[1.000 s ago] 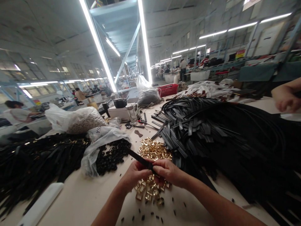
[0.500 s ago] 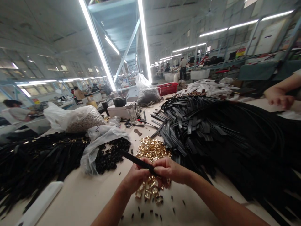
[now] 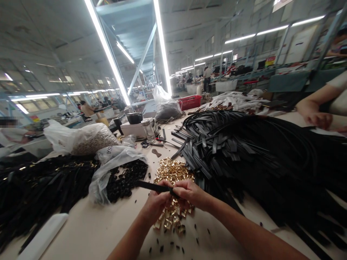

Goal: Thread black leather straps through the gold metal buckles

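Note:
A black strap (image 3: 151, 186) is held between my two hands over a pile of gold buckles (image 3: 173, 169). My left hand (image 3: 158, 202) is closed round the strap, whose free end points left. Fingers of my right hand (image 3: 188, 193) pinch it at its right end, close against the left fingertips. A small dark piece, perhaps a loop, shows where the fingertips meet; its shape is unclear. Small black pieces (image 3: 162, 248) lie scattered on the table below my hands. Black loops (image 3: 123, 180) spill from a plastic bag on the left.
Black straps (image 3: 222, 144) form a large heap at the right; more straps (image 3: 48, 180) lie at the left. A glass jar (image 3: 148, 130), a white box (image 3: 132, 128) and a red basket (image 3: 189, 102) stand behind. Another person's hand (image 3: 320, 119) is at far right.
The strap has turned closer to level, its left end lower. Both hands remain together on it. The whole view has shifted slightly, and the other person's hand at the right has moved a little.

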`<state>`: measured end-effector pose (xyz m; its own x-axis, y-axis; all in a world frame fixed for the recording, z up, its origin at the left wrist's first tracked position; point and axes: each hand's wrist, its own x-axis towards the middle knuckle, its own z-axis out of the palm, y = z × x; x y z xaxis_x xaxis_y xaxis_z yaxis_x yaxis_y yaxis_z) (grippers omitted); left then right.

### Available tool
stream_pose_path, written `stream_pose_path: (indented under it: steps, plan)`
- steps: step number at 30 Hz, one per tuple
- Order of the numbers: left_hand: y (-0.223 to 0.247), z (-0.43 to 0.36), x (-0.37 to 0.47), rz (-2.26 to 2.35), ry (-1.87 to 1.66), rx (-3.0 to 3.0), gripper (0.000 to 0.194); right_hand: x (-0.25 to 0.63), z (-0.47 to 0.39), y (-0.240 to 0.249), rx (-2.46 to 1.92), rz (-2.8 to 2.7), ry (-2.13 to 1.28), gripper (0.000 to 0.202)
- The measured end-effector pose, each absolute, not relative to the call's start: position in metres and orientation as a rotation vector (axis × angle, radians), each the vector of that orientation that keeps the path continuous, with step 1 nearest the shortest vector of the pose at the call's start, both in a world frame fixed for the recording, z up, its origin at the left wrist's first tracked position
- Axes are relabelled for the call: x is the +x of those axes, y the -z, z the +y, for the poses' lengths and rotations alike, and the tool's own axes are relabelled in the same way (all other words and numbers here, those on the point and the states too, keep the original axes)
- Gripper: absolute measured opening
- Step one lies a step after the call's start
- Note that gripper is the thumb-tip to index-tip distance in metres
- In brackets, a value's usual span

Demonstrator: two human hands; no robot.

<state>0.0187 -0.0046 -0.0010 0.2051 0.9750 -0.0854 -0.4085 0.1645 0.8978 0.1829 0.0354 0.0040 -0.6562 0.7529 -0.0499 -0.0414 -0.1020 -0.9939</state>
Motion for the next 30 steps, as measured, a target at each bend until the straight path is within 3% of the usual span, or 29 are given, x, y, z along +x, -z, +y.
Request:
stream_pose_path:
  steps: [4, 19, 30]
  plan:
    - [-0.0008, -0.0049, 0.0195, 0.855, -1.183, 0.951, 0.020, 0.1815, 0.0349, -0.0039, -0.746, -1.606, -1.810, 0.039]
    - [0.0045, -0.0089, 0.0233, 0.626, -1.192, 0.754, 0.025, 0.1824, 0.0342, -0.0032, -0.693, -1.539, -1.905, 0.026]
    - [0.0035, -0.0040, 0.0261, 1.057, -1.299, 1.067, 0.020, 0.1779, 0.0362, 0.0003, -0.942, -1.617, -1.699, 0.014]
